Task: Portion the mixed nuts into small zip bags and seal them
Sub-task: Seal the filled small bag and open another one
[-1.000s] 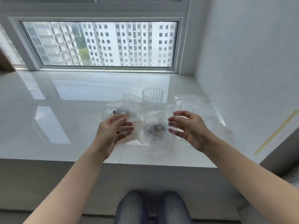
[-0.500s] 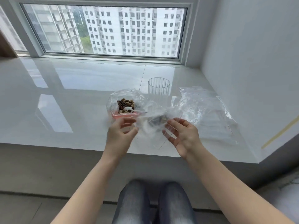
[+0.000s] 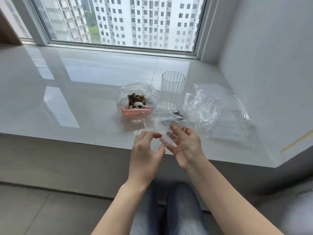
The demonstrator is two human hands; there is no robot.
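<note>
A glossy white worktop runs under a wide window that looks onto tall apartment blocks, and it ends at a plain white wall on the right. The person sits at its near edge, with knees in blue jeans visible below.

Both hands hold a small zip bag just above the near edge. The left hand has thumb and forefinger curled together, pinching the bag's near edge. The right hand has its fingers behind the clear film and its thumb in front, gripping the same edge from the other side. The bag's long axis runs away from the person, slanting up and to the right, and its far end holds a small dark clump of nuts that lies low by the worktop.

Behind the bag to the left sits a clear bowl with a pink bottom, filled with mixed nuts, and a white plastic spoon lies in it with its handle pointing right. A ribbed clear glass stands upright just right of the bowl. A loose pile of empty zip bags spreads to the right, reaching toward the wall.

The broad left half of the worktop is bare and reflective. A yellowish strip marks the wall near the worktop's right corner.
</note>
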